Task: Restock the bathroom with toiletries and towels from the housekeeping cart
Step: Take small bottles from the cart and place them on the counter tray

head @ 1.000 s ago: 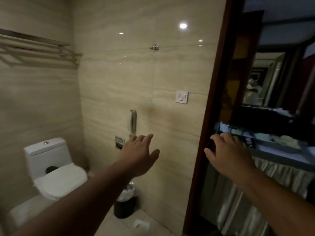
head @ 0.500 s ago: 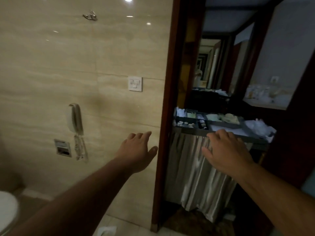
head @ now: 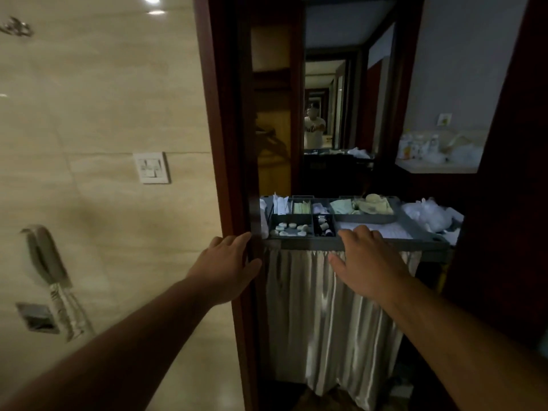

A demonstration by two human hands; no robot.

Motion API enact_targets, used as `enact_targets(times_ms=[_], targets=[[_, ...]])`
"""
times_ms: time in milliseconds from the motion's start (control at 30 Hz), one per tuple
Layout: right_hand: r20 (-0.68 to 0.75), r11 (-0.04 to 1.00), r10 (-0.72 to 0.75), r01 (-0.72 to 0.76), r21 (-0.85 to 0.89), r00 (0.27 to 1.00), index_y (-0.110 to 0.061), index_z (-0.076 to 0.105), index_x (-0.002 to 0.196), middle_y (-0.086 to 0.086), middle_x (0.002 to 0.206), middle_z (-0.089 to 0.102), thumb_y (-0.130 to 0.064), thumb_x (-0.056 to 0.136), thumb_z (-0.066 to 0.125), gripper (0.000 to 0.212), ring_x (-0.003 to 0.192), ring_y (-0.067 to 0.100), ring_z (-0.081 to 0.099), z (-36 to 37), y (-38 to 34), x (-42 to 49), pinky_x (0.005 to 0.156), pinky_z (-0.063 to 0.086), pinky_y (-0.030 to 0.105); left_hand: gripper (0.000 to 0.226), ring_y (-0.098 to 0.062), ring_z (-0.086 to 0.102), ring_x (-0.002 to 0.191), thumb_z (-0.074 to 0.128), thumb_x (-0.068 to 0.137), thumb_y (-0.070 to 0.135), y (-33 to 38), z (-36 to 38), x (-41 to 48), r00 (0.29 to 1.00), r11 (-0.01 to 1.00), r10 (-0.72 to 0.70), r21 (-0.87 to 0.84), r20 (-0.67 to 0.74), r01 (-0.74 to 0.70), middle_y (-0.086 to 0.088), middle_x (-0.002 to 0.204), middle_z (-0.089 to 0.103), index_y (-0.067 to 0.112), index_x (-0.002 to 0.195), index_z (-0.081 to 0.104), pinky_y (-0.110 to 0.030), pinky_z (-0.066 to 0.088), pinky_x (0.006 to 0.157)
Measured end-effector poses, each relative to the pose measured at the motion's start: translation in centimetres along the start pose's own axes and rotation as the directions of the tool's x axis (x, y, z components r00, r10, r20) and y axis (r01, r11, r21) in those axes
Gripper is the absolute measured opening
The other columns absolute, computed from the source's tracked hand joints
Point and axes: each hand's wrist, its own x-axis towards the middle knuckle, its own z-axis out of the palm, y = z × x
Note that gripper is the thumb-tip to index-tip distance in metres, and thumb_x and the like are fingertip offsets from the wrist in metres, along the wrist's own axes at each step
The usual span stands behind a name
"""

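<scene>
The housekeeping cart [head: 427, 243] stands in the doorway, at about 1 o'clock from the viewer, with a pale curtain [head: 326, 307] hanging below its grey top. Small round toiletries [head: 289, 228] lie in a compartment at the top's 9 o'clock end, and white bags [head: 427, 215] lie at its 3 o'clock end. The right grip [head: 367, 262] is spread flat over the cart's front edge and holds nothing. The left grip [head: 228, 265], fingers straight and thumb apart, is empty and lies against the dark door frame [head: 225, 114]. I cannot tell if it touches.
</scene>
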Motion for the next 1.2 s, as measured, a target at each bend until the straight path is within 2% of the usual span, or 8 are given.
enact_targets(times_ms=[267, 467, 600, 700, 800, 900, 1067, 1200], targets=[[0.062, 0.998, -0.052, 0.05, 0.028, 0.997, -0.023, 0.028, 0.151, 0.008, 0.148, 0.038, -0.053, 0.1, 0.04, 0.061, 0.13, 0.028, 0.042, 3.2, 4.2, 4.6, 0.102, 0.043, 0.039, 0.063, -0.02, 0.035, 0.139, 0.047, 0.1, 0.049, 2.4, 4.7, 5.9, 0.999, 0.996, 0.008, -0.084, 0.047, -0.004, 0.004, 0.152, 0.042, 0.029, 0.155, 0.024, -0.039, 0.034, 0.112], [0.094, 0.998, 0.042, -0.047, 0.05, 0.995, -0.024, 0.03, 0.149, 0.006, 0.144, 0.04, -0.051, 0.1, 0.042, 0.057, 0.126, 0.024, 0.045, 5.5, 8.1, 7.7, 0.097, 0.047, 0.037, 0.06, -0.021, 0.032, 0.142, 0.046, 0.1, 0.049, 3.4, 7.8, 11.8, 0.994, 0.992, 0.069, -0.106, 0.079, -0.061, 0.004, 0.154, 0.04, 0.031, 0.154, 0.026, -0.042, 0.033, 0.115], [0.098, 0.996, 0.091, -0.09, -0.017, 0.991, -0.026, 0.033, 0.146, 0.005, 0.144, 0.04, -0.052, 0.099, 0.044, 0.055, 0.126, 0.023, 0.045, 6.3, 10.2, 10.8, 0.097, 0.047, 0.036, 0.067, -0.025, 0.026, 0.146, 0.039, 0.099, 0.057, 2.8, 9.5, 16.7, 0.988, 0.991, 0.113, -0.08, 0.109, -0.104, 0.001, 0.159, 0.033, 0.027, 0.157, 0.021, -0.048, 0.03, 0.118], [0.072, 0.989, 0.143, -0.141, -0.036, 0.987, -0.027, 0.029, 0.15, 0.005, 0.151, 0.034, -0.05, 0.099, 0.045, 0.058, 0.133, 0.025, 0.039, 5.7, 11.8, 14.5, 0.103, 0.043, 0.039, 0.08, -0.026, 0.025, 0.146, 0.027, 0.093, 0.074, 2.2, 10.1, 21.7, 0.98, 0.985, 0.172, -0.034, 0.099, -0.169, 0.0, 0.161, 0.029, 0.026, 0.156, 0.024, -0.046, 0.029, 0.118], [0.01, 0.98, 0.192, -0.191, -0.051, 0.981, -0.024, 0.031, 0.15, 0.007, 0.149, 0.037, -0.05, 0.098, 0.046, 0.06, 0.133, 0.027, 0.039, 5.6, 13.0, 18.5, 0.103, 0.042, 0.042, 0.071, -0.026, 0.028, 0.144, 0.043, 0.098, 0.058, 2.1, 10.6, 26.8, 0.984, 0.979, 0.176, -0.11, 0.028, -0.172, -0.002, 0.158, 0.035, 0.024, 0.157, 0.022, -0.041, 0.03, 0.115], [-0.004, 0.975, 0.21, -0.21, -0.077, 0.978, -0.023, 0.032, 0.151, 0.007, 0.148, 0.039, -0.051, 0.098, 0.046, 0.061, 0.132, 0.028, 0.04, 6.0, 13.3, 21.9, 0.101, 0.043, 0.04, 0.069, -0.028, 0.033, 0.14, 0.046, 0.099, 0.054, 1.6, 11.9, 31.2, 0.975, 0.966, 0.22, -0.136, -0.021, -0.221, -0.005, 0.155, 0.041, 0.021, 0.156, 0.026, -0.038, 0.032, 0.112], [0.034, 0.968, 0.236, -0.233, -0.091, 0.971, -0.025, 0.031, 0.149, 0.004, 0.148, 0.038, -0.05, 0.098, 0.046, 0.059, 0.13, 0.024, 0.042, 9.5, 13.0, 24.8, 0.1, 0.044, 0.038, 0.074, -0.027, 0.032, 0.143, 0.045, 0.095, 0.061, 0.4, 16.3, 35.7, 0.977, 0.957, 0.202, -0.228, 0.075, -0.18, -0.005, 0.156, 0.04, 0.023, 0.155, 0.027, -0.043, 0.034, 0.113], [0.097, 0.96, 0.275, -0.266, -0.09, 0.957, -0.027, 0.031, 0.147, 0.003, 0.145, 0.038, -0.048, 0.098, 0.045, 0.056, 0.127, 0.024, 0.041, 12.8, 13.6, 26.5, 0.1, 0.042, 0.038, 0.065, -0.028, 0.032, 0.142, 0.054, 0.097, 0.05, -0.5, 20.0, 37.4, 0.984, 0.949, 0.161, -0.286, 0.078, -0.132, -0.005, 0.153, 0.043, 0.024, 0.153, 0.033, -0.04, 0.032, 0.113]])
